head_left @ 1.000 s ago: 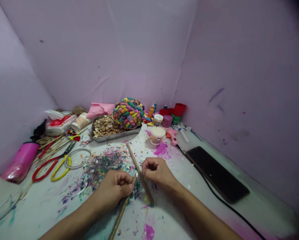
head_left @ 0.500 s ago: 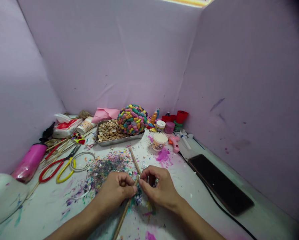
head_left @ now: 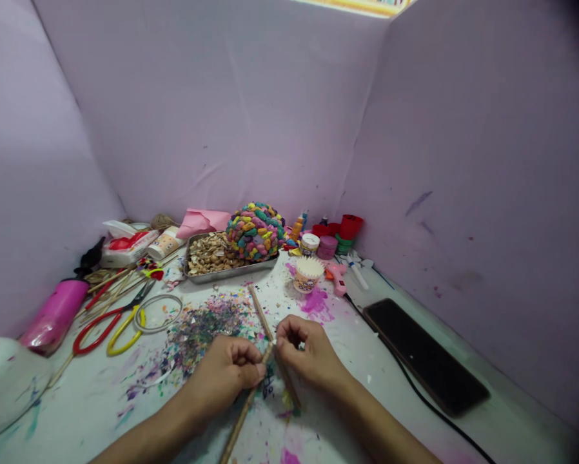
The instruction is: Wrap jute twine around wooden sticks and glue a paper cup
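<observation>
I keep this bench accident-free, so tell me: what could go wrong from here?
Two possible risks:
The right hand is close beside a second stick and might bump it out of place, near the tip of the stick held in the left hand.
A sideways elbow could snag the black cord, perhaps dragging the pink glue gun near the paper cup.

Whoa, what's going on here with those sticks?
A person's left hand pinches one stick near its tip. The right hand is curled close to that tip; whether it grips anything is hard to tell. A second stick lies on the messy table. Behind them, a colourful ball sits in a metal tray with brown bits.
</observation>
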`<state>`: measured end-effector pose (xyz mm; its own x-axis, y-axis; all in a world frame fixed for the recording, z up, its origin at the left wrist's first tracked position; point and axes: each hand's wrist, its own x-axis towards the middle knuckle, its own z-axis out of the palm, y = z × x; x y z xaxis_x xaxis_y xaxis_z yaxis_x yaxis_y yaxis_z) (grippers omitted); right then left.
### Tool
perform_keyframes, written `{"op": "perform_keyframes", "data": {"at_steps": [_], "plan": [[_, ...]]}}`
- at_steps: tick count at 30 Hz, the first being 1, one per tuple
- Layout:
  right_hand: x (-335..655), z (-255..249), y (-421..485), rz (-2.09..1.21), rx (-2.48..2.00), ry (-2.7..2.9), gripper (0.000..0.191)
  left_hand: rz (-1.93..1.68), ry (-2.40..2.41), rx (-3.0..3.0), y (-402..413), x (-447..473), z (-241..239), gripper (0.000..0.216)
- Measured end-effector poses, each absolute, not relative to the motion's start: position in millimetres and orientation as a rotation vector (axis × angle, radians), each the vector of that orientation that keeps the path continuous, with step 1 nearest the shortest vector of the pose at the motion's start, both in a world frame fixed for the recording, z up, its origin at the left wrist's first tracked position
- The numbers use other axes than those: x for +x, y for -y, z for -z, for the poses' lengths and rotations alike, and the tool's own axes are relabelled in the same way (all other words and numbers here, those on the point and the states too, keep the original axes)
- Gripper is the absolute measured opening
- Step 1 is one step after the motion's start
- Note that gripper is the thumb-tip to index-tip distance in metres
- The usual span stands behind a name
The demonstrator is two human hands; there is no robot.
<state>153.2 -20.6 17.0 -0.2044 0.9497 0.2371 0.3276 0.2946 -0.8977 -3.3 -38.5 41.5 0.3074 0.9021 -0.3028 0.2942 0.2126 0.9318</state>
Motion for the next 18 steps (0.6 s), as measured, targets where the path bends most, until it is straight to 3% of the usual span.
{"op": "perform_keyframes", "data": {"at_steps": [4,11,15,18], "plan": [[154,-15,12,-1.176,-1.114,1.582,0.005,-0.602,-1.185,1.287,41,-2,-46,0.02],[151,-9,19,-1.31,-1.056,1.653,0.007,-0.786,-1.11,1.176,37,-12,-49,0.024],[150,-13,31,-1.659,-0.917,1.762,0.005,-0.923,-1.095,1.105,30,-20,-58,0.024],[146,-13,36,-1.593,-0.842,1.725,0.002,-1.041,-1.083,1.084,25,-24,-63,0.025]]}}
